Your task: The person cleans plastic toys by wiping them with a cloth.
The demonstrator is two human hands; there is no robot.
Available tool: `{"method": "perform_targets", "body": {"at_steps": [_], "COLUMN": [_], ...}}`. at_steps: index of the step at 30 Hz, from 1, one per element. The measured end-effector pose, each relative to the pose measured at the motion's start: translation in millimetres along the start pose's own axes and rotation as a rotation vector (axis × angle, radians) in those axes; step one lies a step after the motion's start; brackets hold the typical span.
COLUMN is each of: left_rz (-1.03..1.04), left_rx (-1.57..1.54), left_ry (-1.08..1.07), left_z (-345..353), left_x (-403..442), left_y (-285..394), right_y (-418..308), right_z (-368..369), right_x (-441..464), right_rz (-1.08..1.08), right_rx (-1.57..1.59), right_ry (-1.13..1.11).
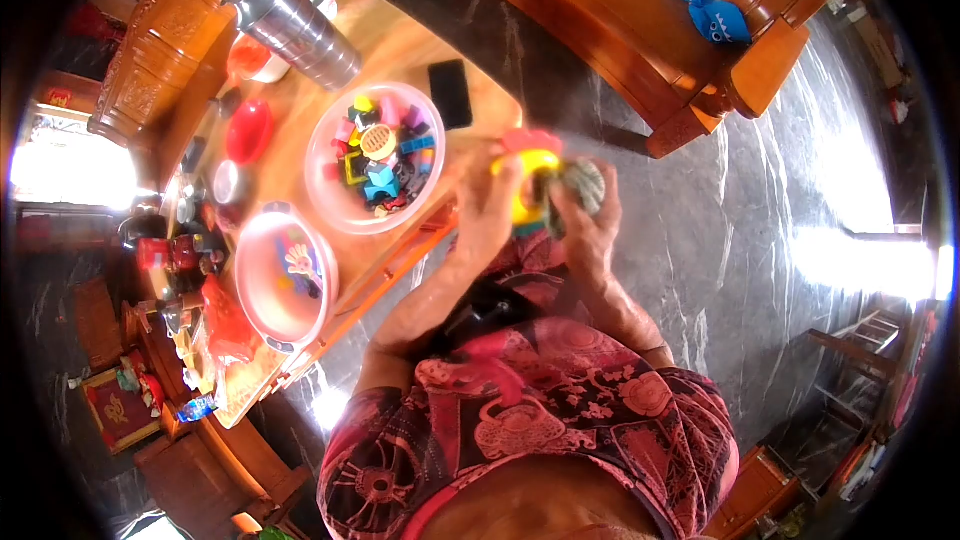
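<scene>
My left hand point(488, 202) is closed on a yellow ring-shaped plastic toy point(522, 202) with a red top and a bit of green at the bottom. Its exact kind is blurred by motion. In my right hand point(594, 230) is a bunched grey-green cloth point(583, 186), held against the toy's right side. Both hands are in front of my body, just off the table's edge. Close by on the table, a pink basin point(318, 183) holds colourful toy blocks and a yellow waffle-like piece. Nearer to me, a second pink basin point(325, 312) has a few small toys at the bottom.
On the wooden table point(405, 45) lie a black phone point(450, 95), a dark metallic flask point(300, 35), a red bowl point(249, 132) and a red plastic bag point(228, 325). Beyond it, a wooden bench point(600, 30) carries a blue shark-like toy point(715, 15).
</scene>
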State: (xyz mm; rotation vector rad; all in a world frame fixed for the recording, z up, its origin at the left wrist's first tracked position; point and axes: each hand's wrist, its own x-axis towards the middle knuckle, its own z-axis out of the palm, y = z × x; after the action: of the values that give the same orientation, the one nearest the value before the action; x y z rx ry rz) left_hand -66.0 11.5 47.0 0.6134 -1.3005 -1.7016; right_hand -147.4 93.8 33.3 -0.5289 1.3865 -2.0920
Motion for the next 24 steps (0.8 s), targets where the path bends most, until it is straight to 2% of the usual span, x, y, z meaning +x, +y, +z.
{"method": "perform_targets", "body": {"at_steps": [1,3,4,5,7,9,11,15,17,21,24], "left_rz": [0.001,0.079,0.03,-0.019,-0.043,-0.065,0.003,-0.002,0.105,0.073,0.314], "left_rx": [0.061,0.066,0.048,0.028,0.013,0.001,0.114,0.077,0.224,0.252,0.511], "left_ry": [-0.109,-0.116,-0.145,-0.174,-0.185,-0.19,-0.208,-0.188,-0.173,-0.163,-0.158], "left_z": [-0.4,-2.9,-3.6,-3.8,-5.7,-9.0,-10.3,-3.4,-4.4,-3.3,-6.5], "left_x": [-0.9,-0.4,-0.3,-0.3,-0.4,2.3,4.9,2.4,0.6,-2.9,-4.3], "left_y": [1.3,-6.9,-4.0,-2.6,-4.8,-4.8,-4.0,6.2,4.0,6.0,0.7], "right_y": [-5.5,-18.4,-19.5,-23.2,-31.9,-26.3,-24.2,-16.3,-17.9,-6.0,5.6], "right_z": [-0.9,-3.9,-7.8,-11.1,-13.7,-14.9,-16.4,-9.5,-3.3,0.5,8.6], "right_x": [2.4,8.1,12.7,16.5,22.5,26.1,26.4,20.8,16.9,11.0,6.0], "right_rz": [0.001,-0.041,-0.084,-0.086,0.012,0.057,-0.009,-0.131,-0.021,0.081,0.308], "right_rx": [-0.001,-0.044,-0.211,-0.214,-0.356,-0.232,-0.34,-0.476,-0.355,-0.161,0.234], "right_ry": [-0.003,-0.084,-0.076,-0.075,-0.181,-0.201,-0.24,-0.183,-0.124,-0.08,-0.029]}}
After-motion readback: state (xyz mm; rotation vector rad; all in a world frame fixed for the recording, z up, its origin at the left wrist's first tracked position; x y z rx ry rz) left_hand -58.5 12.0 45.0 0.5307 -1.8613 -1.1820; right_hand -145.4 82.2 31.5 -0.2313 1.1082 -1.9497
